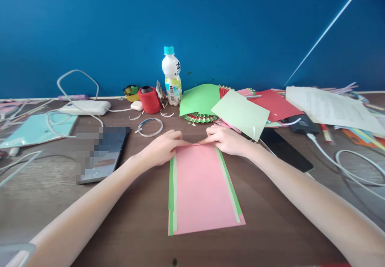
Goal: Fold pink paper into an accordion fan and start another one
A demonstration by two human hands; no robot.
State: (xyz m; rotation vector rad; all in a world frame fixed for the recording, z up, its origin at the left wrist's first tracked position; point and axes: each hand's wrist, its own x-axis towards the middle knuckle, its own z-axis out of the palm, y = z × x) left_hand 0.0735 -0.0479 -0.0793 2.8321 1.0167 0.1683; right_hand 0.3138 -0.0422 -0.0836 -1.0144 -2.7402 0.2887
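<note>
A pink sheet of paper (206, 191) lies flat on the brown table in front of me. Green and pale green paper strips (171, 195) run along its left and right long sides. At the far edge, which looks narrowly folded over, my left hand (164, 146) pinches the left part. My right hand (224, 138) pinches the same edge from the right, with its fingertips close to those of the left. Both hands are closed, and the fingers partly hide the fold.
Behind my hands stand a drink bottle (172, 78), a red tape roll (149, 100) and green paper (201, 100) over pleated paper. A dark tablet-like device (110, 154) lies left; a black phone (285, 148), pale green paper (242, 112) and white cables (343, 170) lie right. A blue wall rises behind.
</note>
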